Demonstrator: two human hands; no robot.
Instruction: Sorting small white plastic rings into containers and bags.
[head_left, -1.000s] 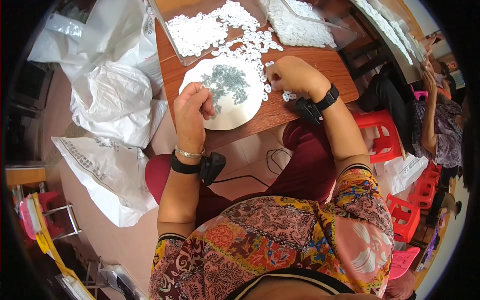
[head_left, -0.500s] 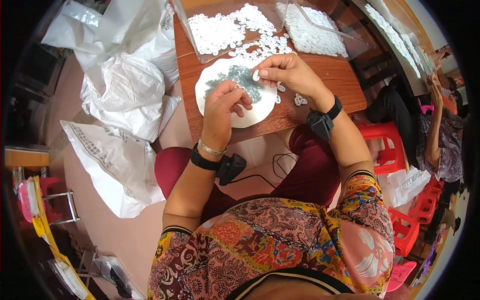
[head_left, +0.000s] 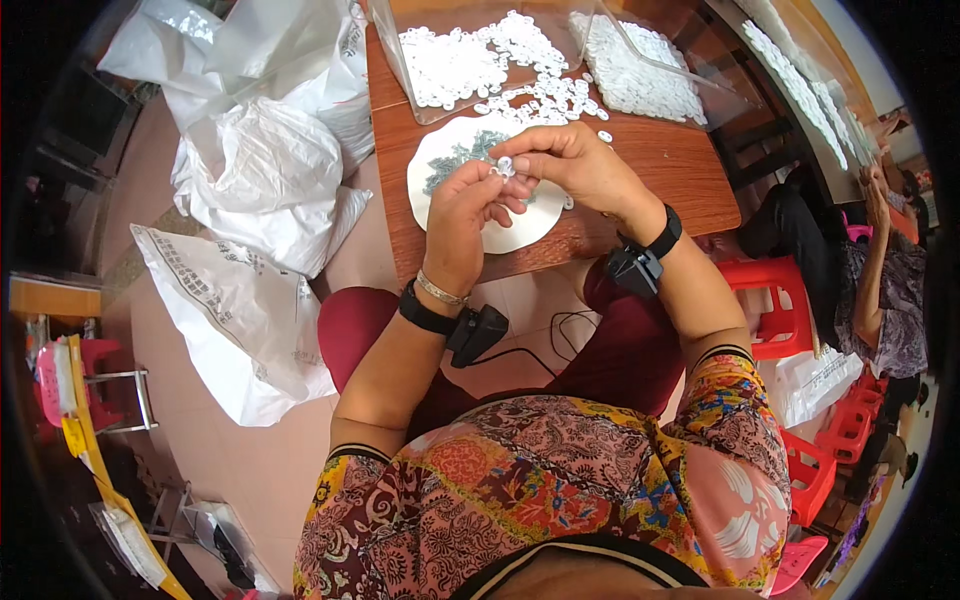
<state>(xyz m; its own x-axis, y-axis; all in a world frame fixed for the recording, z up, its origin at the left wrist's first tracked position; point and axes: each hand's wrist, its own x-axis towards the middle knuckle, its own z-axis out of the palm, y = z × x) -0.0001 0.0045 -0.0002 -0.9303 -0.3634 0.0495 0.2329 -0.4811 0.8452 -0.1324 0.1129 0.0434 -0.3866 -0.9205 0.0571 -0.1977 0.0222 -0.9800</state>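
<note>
Over a cream, scallop-edged plate (head_left: pixel 428 205) my two hands meet at the fingertips. Between the thumb and index finger of my right hand (head_left: pixel 590 175) is a small white oval piece (head_left: pixel 505 164). My left hand (head_left: pixel 462 218) is closed, its thumb and finger pinched right against that piece; whatever else they grip is too small to make out. A heap of small dark grey bits (head_left: pixel 450 165) lies on the plate, partly hidden by my hands. Loose white oval pieces (head_left: pixel 545 100) spread over the table just beyond the plate.
Clear-walled bins hold piles of white oval pieces (head_left: pixel 450 70) and more pieces (head_left: pixel 640 75) at the table's (head_left: pixel 660 170) far side. White sacks (head_left: pixel 260 180) stand on the floor at left. A red stool (head_left: pixel 775 310) is at right, near another person (head_left: pixel 890 290).
My right hand has brought its white piece down to my left fingertips. The hands, apart before, now touch. The cluster of loose pieces beside the plate is now hidden behind my right hand.
</note>
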